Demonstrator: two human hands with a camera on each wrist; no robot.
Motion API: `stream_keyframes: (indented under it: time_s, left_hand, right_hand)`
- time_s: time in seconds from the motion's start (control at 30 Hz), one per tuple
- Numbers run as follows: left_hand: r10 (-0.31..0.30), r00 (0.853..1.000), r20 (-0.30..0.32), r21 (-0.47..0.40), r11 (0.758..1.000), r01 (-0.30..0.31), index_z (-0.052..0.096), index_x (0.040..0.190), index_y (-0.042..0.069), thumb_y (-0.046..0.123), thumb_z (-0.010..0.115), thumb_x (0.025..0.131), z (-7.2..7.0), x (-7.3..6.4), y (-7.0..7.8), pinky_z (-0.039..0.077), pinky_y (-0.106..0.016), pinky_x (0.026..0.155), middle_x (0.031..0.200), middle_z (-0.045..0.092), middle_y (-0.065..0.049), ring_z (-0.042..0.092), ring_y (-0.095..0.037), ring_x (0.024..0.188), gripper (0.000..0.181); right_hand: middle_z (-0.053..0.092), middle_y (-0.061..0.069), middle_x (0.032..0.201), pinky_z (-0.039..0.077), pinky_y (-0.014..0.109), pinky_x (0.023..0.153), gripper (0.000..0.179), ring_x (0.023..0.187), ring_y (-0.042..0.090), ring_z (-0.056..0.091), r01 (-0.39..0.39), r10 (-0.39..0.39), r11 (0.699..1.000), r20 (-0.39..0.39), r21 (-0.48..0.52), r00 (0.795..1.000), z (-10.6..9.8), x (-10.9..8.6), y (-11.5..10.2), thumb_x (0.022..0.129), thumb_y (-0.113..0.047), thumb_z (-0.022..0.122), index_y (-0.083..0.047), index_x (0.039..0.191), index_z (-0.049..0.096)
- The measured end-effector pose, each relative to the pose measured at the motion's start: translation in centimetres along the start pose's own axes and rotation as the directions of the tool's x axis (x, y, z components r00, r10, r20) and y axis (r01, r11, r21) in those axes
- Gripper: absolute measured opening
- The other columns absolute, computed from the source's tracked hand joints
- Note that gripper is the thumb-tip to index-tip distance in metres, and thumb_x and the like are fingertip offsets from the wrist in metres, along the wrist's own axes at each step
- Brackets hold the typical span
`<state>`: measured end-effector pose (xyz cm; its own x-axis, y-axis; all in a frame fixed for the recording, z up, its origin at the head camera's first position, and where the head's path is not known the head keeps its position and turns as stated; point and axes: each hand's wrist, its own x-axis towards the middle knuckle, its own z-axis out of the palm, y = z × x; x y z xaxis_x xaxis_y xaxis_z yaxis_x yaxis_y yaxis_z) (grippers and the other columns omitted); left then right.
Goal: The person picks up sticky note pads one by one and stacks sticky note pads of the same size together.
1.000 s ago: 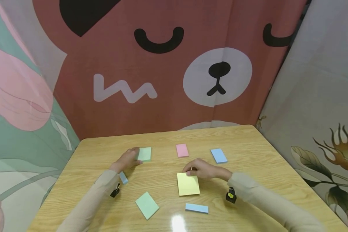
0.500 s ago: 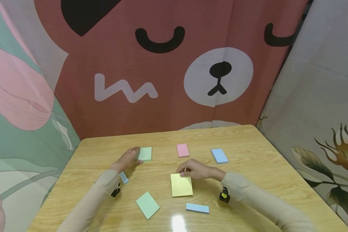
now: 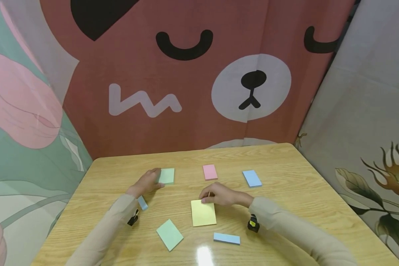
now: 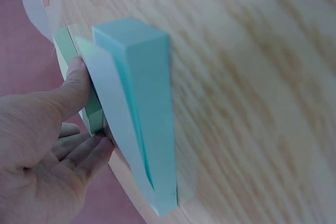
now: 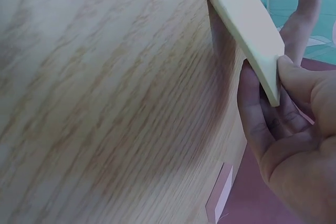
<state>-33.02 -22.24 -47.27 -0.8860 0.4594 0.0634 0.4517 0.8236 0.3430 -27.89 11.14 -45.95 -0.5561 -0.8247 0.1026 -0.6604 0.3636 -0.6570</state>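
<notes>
My right hand (image 3: 217,194) pinches a square yellow sticky note pad (image 3: 203,213) by its far edge. In the right wrist view the yellow pad (image 5: 252,27) slants, with the thumb on one face and fingers under the other; one end is lifted off the tabletop. At the back left my left hand (image 3: 147,183) grips a light green sticky note pad (image 3: 167,176) at its left side. The left wrist view shows the thumb and fingertips on opposite edges of this green pad (image 4: 95,113), partly hidden behind a narrow blue pad (image 4: 149,114) whose top sheet lifts.
On the wooden table (image 3: 269,229) lie a pink pad (image 3: 210,172) and a blue pad (image 3: 252,178) toward the back. Nearer are another green pad (image 3: 170,235) and a narrow blue pad (image 3: 227,238). A curtain with a bear print (image 3: 186,136) hangs behind the far edge.
My right hand has moved left with the yellow pad, toward the middle of the table. The left hand stays at the green pad.
</notes>
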Motion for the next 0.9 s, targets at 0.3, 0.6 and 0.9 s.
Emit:
stream_keyframes:
  time_s: [0.3,0.6,0.9]
  left_hand:
    - [0.001,1.000,0.003,0.006,1.000,-0.001,0.037,0.138,-0.022,0.015,0.073,0.091,0.0,0.0,-0.1,0.035,-0.055,0.108,0.140,0.041,-0.039,0.040,-0.050,0.131,0.070]
    - [-0.010,1.000,0.004,-0.008,1.000,0.010,0.036,0.139,-0.022,0.015,0.073,0.091,-0.1,0.0,0.0,0.034,-0.055,0.108,0.142,0.039,-0.039,0.039,-0.051,0.131,0.071]
    - [-0.016,1.000,0.008,-0.007,1.000,0.016,0.035,0.140,-0.021,0.015,0.072,0.092,-0.1,0.0,0.0,0.033,-0.054,0.108,0.143,0.038,-0.038,0.038,-0.050,0.132,0.071]
  right_hand:
    - [0.070,-0.004,0.092,0.052,0.022,0.070,0.014,0.078,0.003,0.061,-0.012,0.012,0.999,-0.010,-0.038,1.000,0.5,0.8,0.3,0.099,-0.014,0.062,-0.008,0.102,0.074]
    - [0.070,-0.003,0.093,0.054,0.027,0.053,0.015,0.058,0.016,0.063,-0.086,0.086,0.996,0.000,0.038,0.996,1.1,1.1,0.3,0.100,-0.014,0.060,-0.007,0.106,0.072]
    - [0.068,0.003,0.109,0.049,0.022,0.075,0.023,0.089,0.005,0.058,-0.037,0.038,0.997,0.014,-0.067,0.999,1.3,1.2,0.4,0.096,-0.020,0.067,-0.006,0.115,0.070]
